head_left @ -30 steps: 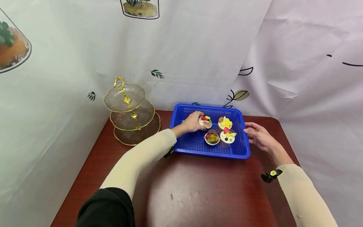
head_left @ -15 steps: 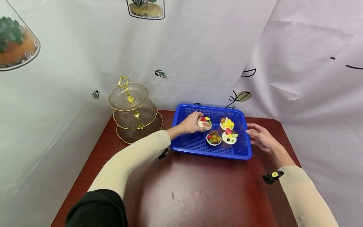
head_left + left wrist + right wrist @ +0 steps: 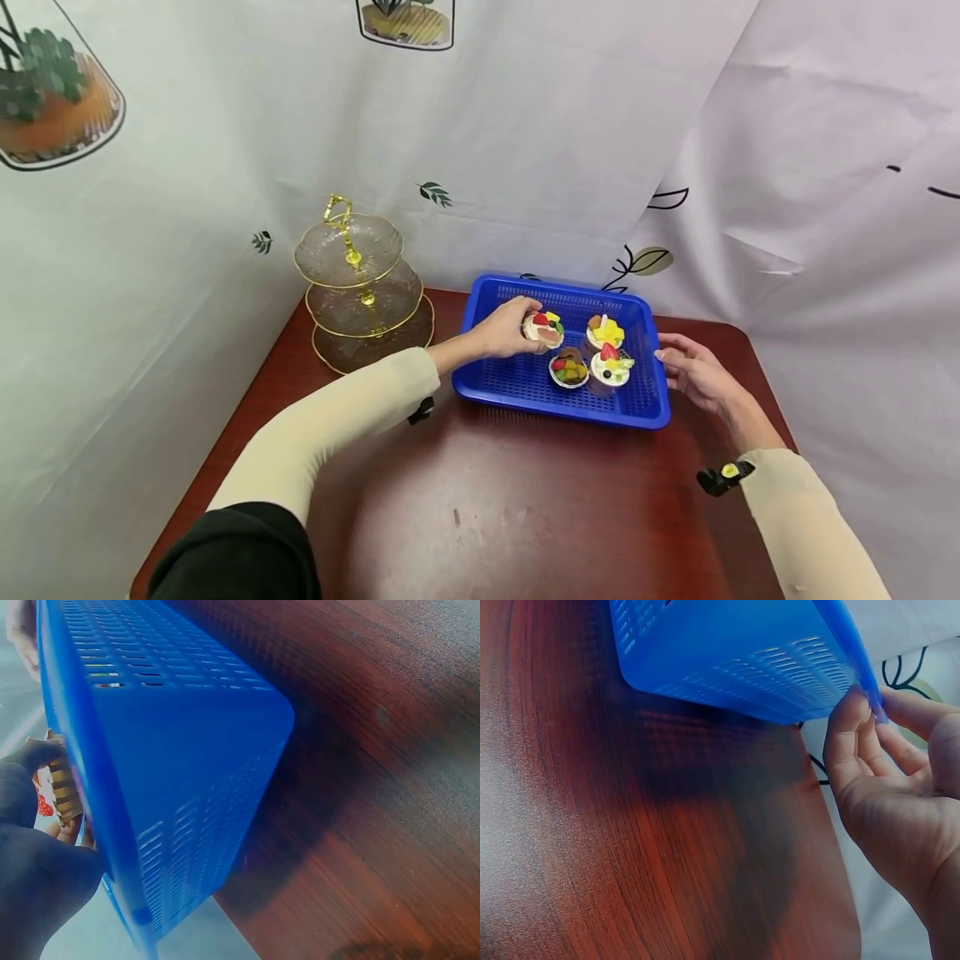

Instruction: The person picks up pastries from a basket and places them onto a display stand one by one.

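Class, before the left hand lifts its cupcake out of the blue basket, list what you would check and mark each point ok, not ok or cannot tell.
1. Left hand grips the fruit-topped toy cupcake: ok.
2. Right hand steadies the rim of the blue perforated plastic basket: ok.
3. Other three cupcakes stand apart from the gripped one: ok.
4. Three-tier glass stand with gold handle has bare tiers: ok.
5. Cupcake lifted clear of the basket floor: cannot tell.

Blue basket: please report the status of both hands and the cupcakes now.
Left hand grips one cupcake inside blue basket. Right hand touches basket's right rim, fingers loose. Three other cupcakes sit beside it. Tiered stand left, apart.
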Demonstrator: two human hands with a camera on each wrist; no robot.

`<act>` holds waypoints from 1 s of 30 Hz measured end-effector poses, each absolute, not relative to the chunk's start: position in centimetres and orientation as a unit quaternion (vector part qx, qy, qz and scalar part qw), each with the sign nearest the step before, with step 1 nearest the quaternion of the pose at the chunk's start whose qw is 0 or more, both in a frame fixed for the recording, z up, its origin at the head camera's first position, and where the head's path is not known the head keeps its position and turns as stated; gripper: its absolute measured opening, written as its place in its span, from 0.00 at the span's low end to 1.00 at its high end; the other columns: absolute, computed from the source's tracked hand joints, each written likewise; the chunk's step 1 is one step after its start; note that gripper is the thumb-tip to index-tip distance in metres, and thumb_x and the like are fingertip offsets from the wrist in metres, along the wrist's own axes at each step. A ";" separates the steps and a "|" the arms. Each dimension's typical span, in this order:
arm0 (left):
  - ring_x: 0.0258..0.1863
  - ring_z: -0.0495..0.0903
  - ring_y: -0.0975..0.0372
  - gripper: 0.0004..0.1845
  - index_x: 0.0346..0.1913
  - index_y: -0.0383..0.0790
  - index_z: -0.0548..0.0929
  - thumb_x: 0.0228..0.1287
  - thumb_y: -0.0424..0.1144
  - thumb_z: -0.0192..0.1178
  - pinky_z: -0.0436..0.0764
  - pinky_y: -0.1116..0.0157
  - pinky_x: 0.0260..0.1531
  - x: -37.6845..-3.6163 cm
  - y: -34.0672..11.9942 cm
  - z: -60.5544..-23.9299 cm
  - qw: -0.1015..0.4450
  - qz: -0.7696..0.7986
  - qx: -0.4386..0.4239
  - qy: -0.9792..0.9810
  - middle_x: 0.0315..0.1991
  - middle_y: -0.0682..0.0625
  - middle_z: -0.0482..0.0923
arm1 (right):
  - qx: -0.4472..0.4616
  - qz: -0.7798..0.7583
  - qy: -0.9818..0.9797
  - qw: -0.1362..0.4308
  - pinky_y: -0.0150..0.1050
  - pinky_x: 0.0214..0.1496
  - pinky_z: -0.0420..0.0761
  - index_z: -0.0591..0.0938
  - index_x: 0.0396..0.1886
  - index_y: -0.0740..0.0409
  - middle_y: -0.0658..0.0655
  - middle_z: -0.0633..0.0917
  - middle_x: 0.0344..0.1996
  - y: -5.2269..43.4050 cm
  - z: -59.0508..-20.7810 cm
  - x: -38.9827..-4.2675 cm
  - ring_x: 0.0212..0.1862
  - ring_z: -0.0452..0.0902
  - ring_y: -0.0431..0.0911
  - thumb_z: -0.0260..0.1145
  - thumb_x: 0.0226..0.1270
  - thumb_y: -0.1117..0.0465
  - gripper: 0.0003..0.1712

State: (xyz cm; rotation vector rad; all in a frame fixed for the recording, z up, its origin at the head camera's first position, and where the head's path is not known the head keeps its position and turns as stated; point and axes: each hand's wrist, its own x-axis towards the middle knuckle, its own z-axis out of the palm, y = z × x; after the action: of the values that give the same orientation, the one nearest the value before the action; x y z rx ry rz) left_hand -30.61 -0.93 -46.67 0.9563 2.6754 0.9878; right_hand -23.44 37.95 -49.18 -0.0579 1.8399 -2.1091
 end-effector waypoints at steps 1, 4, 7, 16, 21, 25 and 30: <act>0.61 0.78 0.54 0.41 0.73 0.29 0.71 0.63 0.45 0.77 0.78 0.59 0.63 -30.5 -1.0 -46.5 0.066 0.329 0.318 0.887 0.63 0.40 0.76 | -0.021 -0.744 0.646 0.171 0.41 0.41 0.89 0.69 0.68 0.58 0.52 0.90 0.41 38.0 -49.2 -23.4 0.41 0.89 0.46 0.56 0.84 0.68 0.18; 0.62 0.78 0.54 0.41 0.73 0.30 0.71 0.64 0.46 0.77 0.77 0.59 0.63 -30.2 -1.3 -46.0 0.069 0.339 0.319 0.883 0.63 0.42 0.77 | -0.023 -0.746 0.642 0.172 0.41 0.42 0.90 0.68 0.68 0.59 0.52 0.90 0.42 38.0 -49.1 -23.3 0.41 0.89 0.46 0.55 0.85 0.68 0.18; 0.61 0.78 0.55 0.41 0.74 0.31 0.72 0.64 0.47 0.77 0.78 0.60 0.62 -29.9 -1.7 -45.3 0.067 0.352 0.318 0.878 0.63 0.43 0.77 | -0.026 -0.748 0.641 0.170 0.41 0.41 0.89 0.68 0.69 0.60 0.52 0.89 0.41 38.1 -49.0 -23.3 0.41 0.89 0.46 0.55 0.85 0.69 0.18; 0.59 0.78 0.57 0.42 0.74 0.33 0.72 0.62 0.46 0.78 0.80 0.62 0.58 -29.4 -3.0 -43.3 0.053 0.399 0.309 0.862 0.63 0.44 0.77 | -0.019 -0.737 0.654 0.168 0.41 0.41 0.90 0.68 0.68 0.59 0.52 0.89 0.41 38.0 -48.8 -23.4 0.40 0.89 0.45 0.56 0.84 0.68 0.18; 0.58 0.78 0.56 0.40 0.74 0.34 0.72 0.63 0.45 0.77 0.82 0.64 0.51 -29.4 -3.9 -42.0 0.045 0.413 0.303 0.858 0.63 0.43 0.77 | -0.019 -0.735 0.657 0.165 0.41 0.41 0.90 0.69 0.68 0.58 0.52 0.89 0.41 37.9 -49.0 -23.3 0.40 0.88 0.45 0.57 0.84 0.67 0.18; 0.59 0.78 0.56 0.40 0.75 0.34 0.71 0.64 0.44 0.77 0.83 0.64 0.51 -29.5 -4.6 -41.0 0.037 0.411 0.305 0.858 0.65 0.43 0.76 | -0.014 -0.739 0.653 0.162 0.42 0.42 0.90 0.69 0.68 0.57 0.51 0.89 0.42 37.9 -49.2 -23.2 0.41 0.89 0.45 0.57 0.84 0.67 0.18; 0.61 0.77 0.55 0.39 0.75 0.37 0.71 0.65 0.44 0.76 0.83 0.58 0.54 -29.3 -5.4 -39.8 0.021 0.410 0.301 0.861 0.65 0.44 0.76 | -0.009 -0.745 0.647 0.163 0.43 0.43 0.90 0.69 0.69 0.58 0.52 0.89 0.43 37.9 -49.3 -23.1 0.42 0.89 0.46 0.57 0.84 0.66 0.19</act>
State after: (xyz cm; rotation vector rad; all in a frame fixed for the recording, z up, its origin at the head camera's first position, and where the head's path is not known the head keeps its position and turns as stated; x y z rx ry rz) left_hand -29.34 -5.39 -39.81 0.9321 2.6703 1.2704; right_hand -23.10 37.91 -49.26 -0.0263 1.8456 -2.1247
